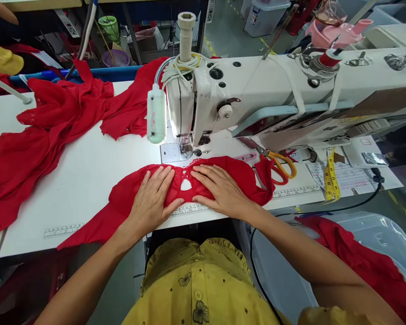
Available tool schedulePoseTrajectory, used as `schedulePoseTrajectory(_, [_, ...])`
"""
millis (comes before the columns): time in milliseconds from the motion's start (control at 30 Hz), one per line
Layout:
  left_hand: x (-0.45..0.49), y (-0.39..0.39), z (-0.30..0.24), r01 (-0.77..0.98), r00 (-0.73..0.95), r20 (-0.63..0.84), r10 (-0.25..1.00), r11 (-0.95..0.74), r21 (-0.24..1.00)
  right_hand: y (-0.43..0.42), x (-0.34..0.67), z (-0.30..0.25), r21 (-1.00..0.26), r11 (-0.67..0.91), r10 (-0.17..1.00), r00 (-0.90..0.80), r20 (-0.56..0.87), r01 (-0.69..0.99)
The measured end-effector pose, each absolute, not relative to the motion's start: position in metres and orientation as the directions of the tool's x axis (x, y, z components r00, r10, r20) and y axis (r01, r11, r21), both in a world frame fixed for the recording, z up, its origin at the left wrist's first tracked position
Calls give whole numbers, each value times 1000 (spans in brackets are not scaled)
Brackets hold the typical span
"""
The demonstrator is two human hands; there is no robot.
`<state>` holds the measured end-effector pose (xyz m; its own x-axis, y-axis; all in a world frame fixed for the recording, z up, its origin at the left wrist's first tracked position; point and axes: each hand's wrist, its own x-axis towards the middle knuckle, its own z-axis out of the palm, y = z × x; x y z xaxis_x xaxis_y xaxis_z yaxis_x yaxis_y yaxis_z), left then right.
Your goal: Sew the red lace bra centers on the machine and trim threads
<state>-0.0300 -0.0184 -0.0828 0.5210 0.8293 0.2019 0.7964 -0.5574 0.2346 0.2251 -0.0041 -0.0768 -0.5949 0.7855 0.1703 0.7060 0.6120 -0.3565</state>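
Observation:
A red lace-trimmed bra (122, 194) lies spread on the white sewing table, just in front of the presser foot (186, 149). My left hand (154, 194) rests flat on its left cup, fingers stretched out. On the right cup lies my right hand (219, 187), also flat with the fingers extended. Between the hands the bra's centre shows, with a small keyhole gap through which the white table is visible. The sewing machine (257, 90) stands behind, its lamp (156, 115) lit. The cloth is not under the foot.
Orange-handled scissors (284, 164) and a yellow tape measure (330, 178) lie to the right. More red garments (64, 108) are heaped at the left. A clear plastic bin (368, 230) with red cloth stands below on the right. Rulers (296, 192) run along the table's front edge.

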Motion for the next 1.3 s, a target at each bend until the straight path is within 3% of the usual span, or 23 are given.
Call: schedulePoseTrajectory(1300, [-35, -14, -79, 794, 539, 157, 828, -561, 233, -5, 227, -77, -367, 607, 788, -594, 161, 705])
